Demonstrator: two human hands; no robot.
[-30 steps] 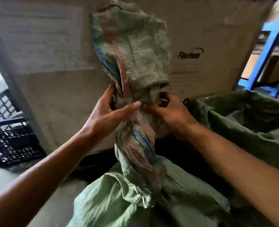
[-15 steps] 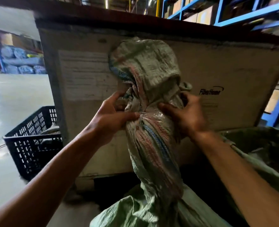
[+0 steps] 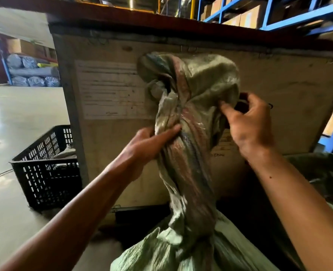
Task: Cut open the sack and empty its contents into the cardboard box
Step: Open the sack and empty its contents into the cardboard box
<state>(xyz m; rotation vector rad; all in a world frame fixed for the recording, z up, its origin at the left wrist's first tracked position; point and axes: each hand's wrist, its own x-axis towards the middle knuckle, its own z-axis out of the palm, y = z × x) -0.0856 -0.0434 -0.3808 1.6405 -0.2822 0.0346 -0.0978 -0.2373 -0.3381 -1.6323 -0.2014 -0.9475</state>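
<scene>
A green woven sack [image 3: 189, 173] with red and blue stripes stands in front of me, its neck twisted and bunched into a knot-like top. My left hand [image 3: 148, 141] grips the twisted neck below the bunch. My right hand [image 3: 247, 124] pinches the right side of the bunched top, with a small dark object partly hidden behind its fingers. Behind the sack rises the wall of a large cardboard box [image 3: 290, 106] bearing a paper label; its inside is out of view.
A black plastic crate [image 3: 46, 171] sits on the concrete floor at the left. Another green sack [image 3: 326, 173] lies at the right. Blue shelving [image 3: 267, 14] with cartons stands behind, and wrapped rolls [image 3: 32, 75] are stacked far left.
The camera has tilted upward, showing the box's top edge and shelving. My right hand moved from the sack's neck to the right side of the bunched top; my left hand holds lower on the neck.
</scene>
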